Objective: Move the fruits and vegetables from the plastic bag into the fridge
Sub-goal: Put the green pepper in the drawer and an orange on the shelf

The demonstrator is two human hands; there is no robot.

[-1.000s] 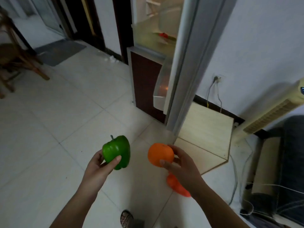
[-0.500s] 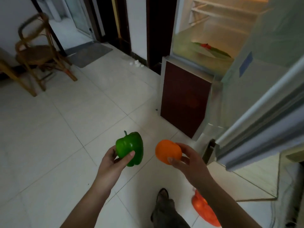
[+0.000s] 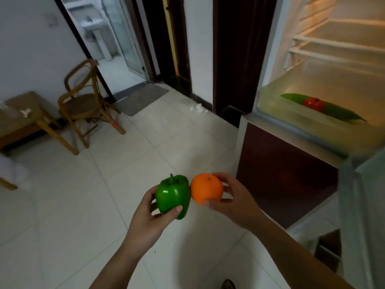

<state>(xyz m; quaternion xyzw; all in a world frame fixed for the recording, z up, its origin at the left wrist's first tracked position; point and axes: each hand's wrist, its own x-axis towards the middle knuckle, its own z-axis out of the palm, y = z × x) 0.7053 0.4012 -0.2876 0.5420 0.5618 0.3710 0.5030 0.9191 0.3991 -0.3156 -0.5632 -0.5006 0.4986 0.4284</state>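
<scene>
Nearest the camera, above the pale tiled floor [image 3: 73, 205], the left hand [image 3: 149, 220] grips a glossy green bell pepper [image 3: 173, 195], stem up, thumb across its front. Just beside it, the right hand [image 3: 236, 205] curls round a smooth orange [image 3: 206, 188]; the 2 pieces look to be touching. Ahead on the right stands the open fridge [image 3: 291, 132], its lit compartment holding 1 long cucumber [image 3: 337, 112] with 1 round red fruit [image 3: 313, 103] against it. Farther left stand a wicker chair [image 3: 83, 101] and a grey doormat [image 3: 141, 97] by a doorway.
</scene>
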